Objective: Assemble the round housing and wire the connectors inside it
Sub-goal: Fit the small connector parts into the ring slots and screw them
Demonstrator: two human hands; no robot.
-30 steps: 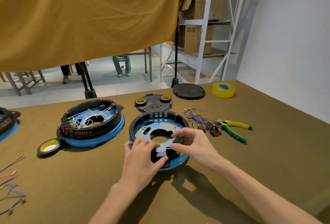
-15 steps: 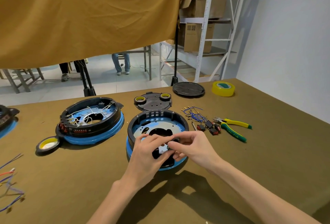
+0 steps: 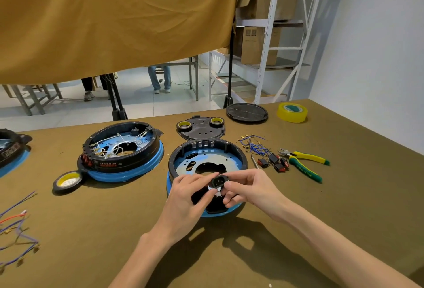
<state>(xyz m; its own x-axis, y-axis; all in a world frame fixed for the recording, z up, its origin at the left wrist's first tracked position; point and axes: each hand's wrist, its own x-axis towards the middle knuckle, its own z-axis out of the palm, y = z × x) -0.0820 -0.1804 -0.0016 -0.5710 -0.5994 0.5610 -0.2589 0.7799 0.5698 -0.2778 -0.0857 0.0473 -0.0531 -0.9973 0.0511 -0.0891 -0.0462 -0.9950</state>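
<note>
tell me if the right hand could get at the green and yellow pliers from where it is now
Probably yes. The pliers lie in the open on the table, to the right of the housing, with only small switches nearby. But the right hand is pinching the black socket together with the left hand, so it must let go first.

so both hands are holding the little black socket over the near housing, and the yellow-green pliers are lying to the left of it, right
Not quite. Both the left hand and right hand do pinch the black socket over the near housing, but the head view shows the yellow-green pliers lying to its right, beside the blue wires, not to its left.
</note>
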